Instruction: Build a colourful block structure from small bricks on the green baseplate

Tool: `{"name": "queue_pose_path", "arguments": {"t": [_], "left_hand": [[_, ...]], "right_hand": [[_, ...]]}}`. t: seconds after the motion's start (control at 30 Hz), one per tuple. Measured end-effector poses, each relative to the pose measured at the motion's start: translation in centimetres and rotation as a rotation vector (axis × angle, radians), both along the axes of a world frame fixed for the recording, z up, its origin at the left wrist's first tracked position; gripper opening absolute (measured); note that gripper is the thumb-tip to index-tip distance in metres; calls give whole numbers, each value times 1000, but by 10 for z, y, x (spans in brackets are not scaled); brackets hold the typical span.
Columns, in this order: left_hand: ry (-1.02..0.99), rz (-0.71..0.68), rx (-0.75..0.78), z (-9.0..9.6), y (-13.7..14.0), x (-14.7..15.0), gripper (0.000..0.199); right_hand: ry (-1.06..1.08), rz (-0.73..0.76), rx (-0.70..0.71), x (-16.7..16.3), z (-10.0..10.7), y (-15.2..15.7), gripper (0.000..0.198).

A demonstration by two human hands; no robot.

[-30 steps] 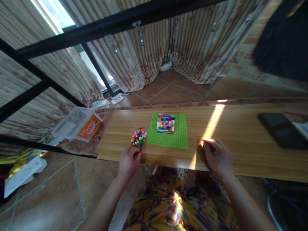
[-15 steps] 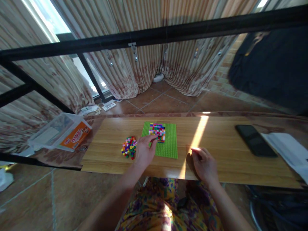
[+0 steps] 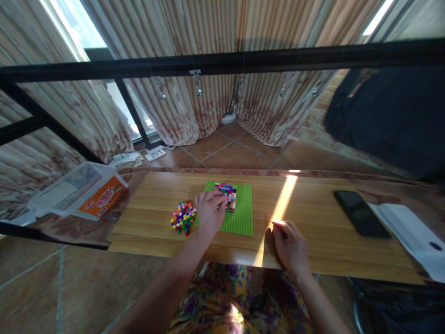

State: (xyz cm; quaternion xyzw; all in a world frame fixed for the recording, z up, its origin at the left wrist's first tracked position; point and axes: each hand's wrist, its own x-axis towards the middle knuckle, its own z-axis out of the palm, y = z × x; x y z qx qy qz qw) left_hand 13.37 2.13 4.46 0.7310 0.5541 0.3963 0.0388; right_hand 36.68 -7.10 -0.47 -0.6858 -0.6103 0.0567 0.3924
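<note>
A green studded baseplate (image 3: 245,218) lies on the wooden table. On its upper part stands a block of small multicoloured building bricks (image 3: 232,199). My left hand (image 3: 210,214) reaches over the left side of that block, thumb and fingers pinched at its surface; whatever is between the fingertips is hidden. Just left of that hand is a pile of loose colourful bricks (image 3: 182,215). To the right of the baseplate, my right hand (image 3: 291,245) rests on the table in the strip of sunlight, fingers curled and tips together; anything they hold is too small to make out.
A black phone (image 3: 361,213) lies at the table's right, beside a white sheet-like object (image 3: 413,236). At the left stands a clear plastic box (image 3: 76,185) with an orange label. A black metal bar (image 3: 222,61) crosses above the table's far side, before striped curtains (image 3: 208,28).
The head view has tilted slightly, so the table sits a little lower. My left hand has shifted slightly over the brick block; my right hand keeps its place and closed shape.
</note>
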Motion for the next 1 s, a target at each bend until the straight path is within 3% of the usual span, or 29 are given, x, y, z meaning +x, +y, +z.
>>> {"name": "queue_pose_path", "arguments": {"t": [0.37,1.0], "left_hand": [[-56,-3,-3,0,4,3,7],[162,-74,19,3,-8,0,16]], "right_hand": [[3,1,-10,1,-2,-1,29],[-1,-16,-13,-1,-2,0,30]]}}
